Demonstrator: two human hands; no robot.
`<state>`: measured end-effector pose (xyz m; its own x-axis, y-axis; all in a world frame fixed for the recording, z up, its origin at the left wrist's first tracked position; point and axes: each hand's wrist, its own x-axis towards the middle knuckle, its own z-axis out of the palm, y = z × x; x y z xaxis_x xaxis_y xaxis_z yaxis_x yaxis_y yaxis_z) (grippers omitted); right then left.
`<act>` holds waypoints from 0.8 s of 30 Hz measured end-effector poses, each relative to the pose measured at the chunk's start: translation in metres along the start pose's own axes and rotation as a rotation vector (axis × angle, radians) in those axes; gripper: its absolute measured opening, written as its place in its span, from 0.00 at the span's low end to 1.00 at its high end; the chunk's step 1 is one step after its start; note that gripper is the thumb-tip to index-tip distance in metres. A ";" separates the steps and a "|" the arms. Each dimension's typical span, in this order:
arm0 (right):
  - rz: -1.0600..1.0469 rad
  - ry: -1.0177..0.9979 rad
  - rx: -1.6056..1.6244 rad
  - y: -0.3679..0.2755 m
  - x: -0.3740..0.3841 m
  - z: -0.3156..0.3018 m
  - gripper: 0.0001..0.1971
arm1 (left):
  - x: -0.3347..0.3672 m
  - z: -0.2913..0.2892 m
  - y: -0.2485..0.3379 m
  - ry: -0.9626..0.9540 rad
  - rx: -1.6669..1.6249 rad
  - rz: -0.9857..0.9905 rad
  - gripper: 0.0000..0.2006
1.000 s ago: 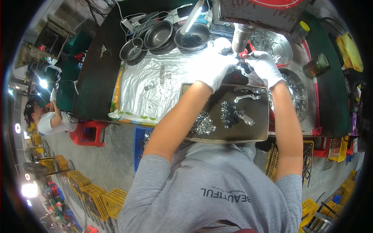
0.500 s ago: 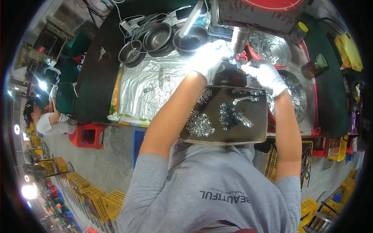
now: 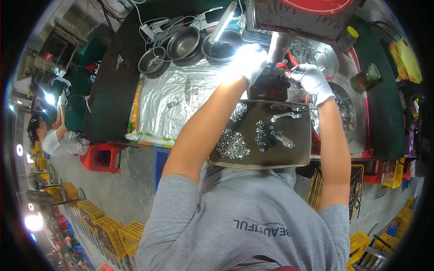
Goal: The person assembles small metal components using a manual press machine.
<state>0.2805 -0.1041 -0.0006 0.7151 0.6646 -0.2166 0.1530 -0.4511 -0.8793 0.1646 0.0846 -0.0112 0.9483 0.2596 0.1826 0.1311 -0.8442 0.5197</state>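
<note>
Head view: both hands, white-gloved, meet at a dark block (image 3: 268, 89), upper centre of frame, directly under a metal ram (image 3: 279, 47); the two flank it, likely so small work can be steadied from both sides. Left hand (image 3: 251, 64) sits at the block's upper left; fingers look bent, but glare washes them out, so can't tell if it grips anything. Right hand (image 3: 312, 82) is at the block's right edge, thumb and fingertips drawn close together; can't tell whether a part is between them. Tube lamp (image 3: 223, 23) at upper left of the hands probably there to light the ram zone. Tray (image 3: 299, 137) at centre, between torso and block, presumably for short reach; small silver pieces (image 3: 233, 144), dark pieces (image 3: 266, 136) and silver levers (image 3: 285, 116) lie in separate groups, likely for easy picking. Block looks dark, squat, boxy, front face plain; its top is cluttered with tiny metal, too small to identify.
</note>
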 end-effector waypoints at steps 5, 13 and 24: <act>-0.062 -0.003 -0.048 0.021 0.011 -0.005 0.10 | 0.000 -0.002 0.008 0.042 -0.073 -0.027 0.10; -0.174 0.031 0.072 0.002 -0.022 0.000 0.10 | -0.011 0.004 0.003 0.093 -0.555 -0.099 0.11; -0.262 -0.274 -0.116 -0.026 -0.131 0.033 0.17 | -0.148 -0.028 0.043 -0.096 -1.207 -0.414 0.14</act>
<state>0.1599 -0.1597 0.0369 0.4359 0.8932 -0.1104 0.3931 -0.2993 -0.8694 0.0217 0.0231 0.0071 0.9234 0.3222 -0.2085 0.1240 0.2635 0.9566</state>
